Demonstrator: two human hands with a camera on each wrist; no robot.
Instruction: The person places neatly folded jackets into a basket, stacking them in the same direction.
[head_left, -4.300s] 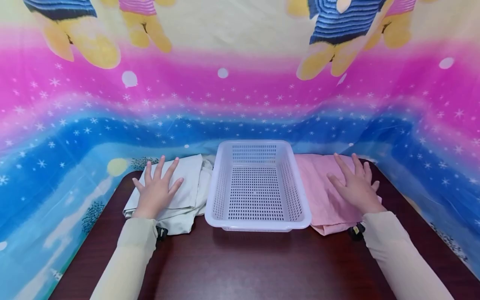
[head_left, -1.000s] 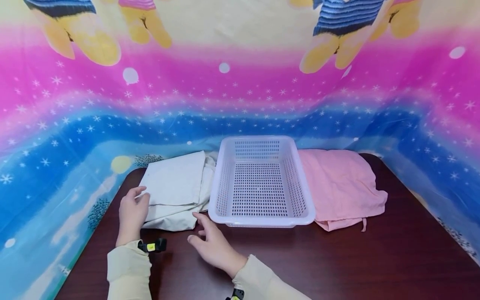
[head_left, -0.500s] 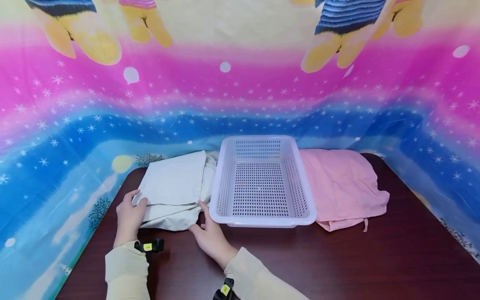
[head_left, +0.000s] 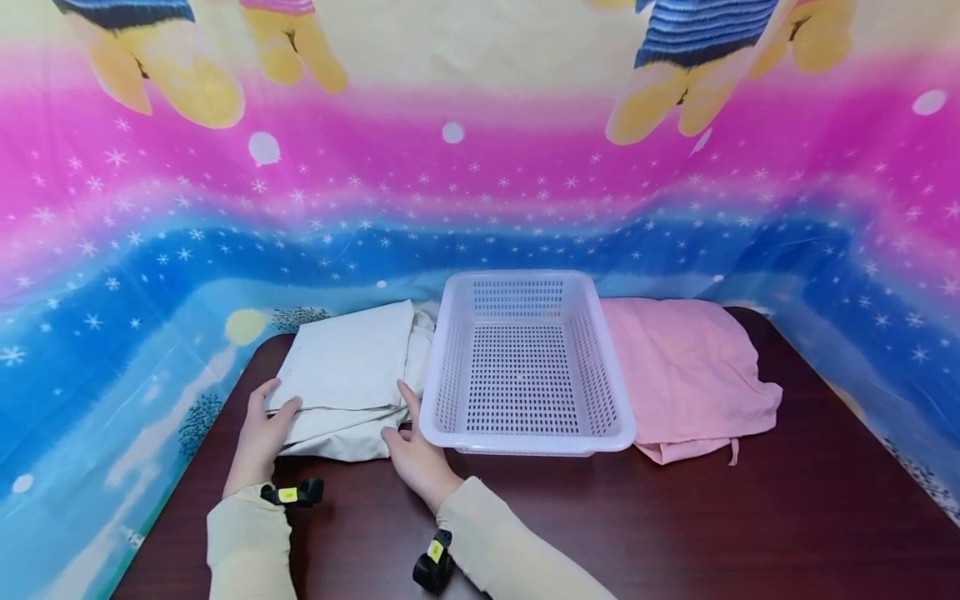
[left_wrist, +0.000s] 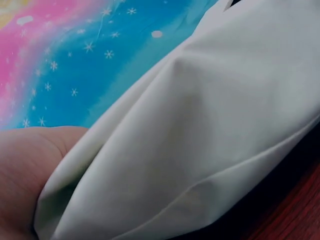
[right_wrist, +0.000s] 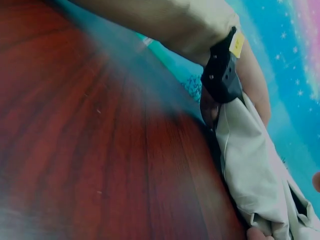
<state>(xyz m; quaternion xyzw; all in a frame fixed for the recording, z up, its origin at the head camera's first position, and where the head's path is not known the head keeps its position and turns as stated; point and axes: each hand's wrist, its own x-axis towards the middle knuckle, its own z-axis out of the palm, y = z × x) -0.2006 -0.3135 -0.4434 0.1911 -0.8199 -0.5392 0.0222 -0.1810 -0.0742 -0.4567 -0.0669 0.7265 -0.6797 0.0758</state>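
A pale, greenish-white folded cloth with a sewn seam lies at the left of the table. My left hand grips its left edge, thumb on the near side and fingers around the side. At the near right corner, my right hand holds the cloth between thumb and index finger, close beside the basket. In the left wrist view the cloth fills most of the frame, its folds against my palm. The right wrist view shows the cloth running into my left hand, whose fingers are partly hidden.
A white perforated plastic basket stands in the middle with nothing in it. To its right lies a pink folded cloth with a small string at the front. The dark wooden table is backed by a printed curtain.
My hands, earlier spread open over the two cloths, came together around the white one. In the last second the right hand moved up to its corner and both hands took hold.
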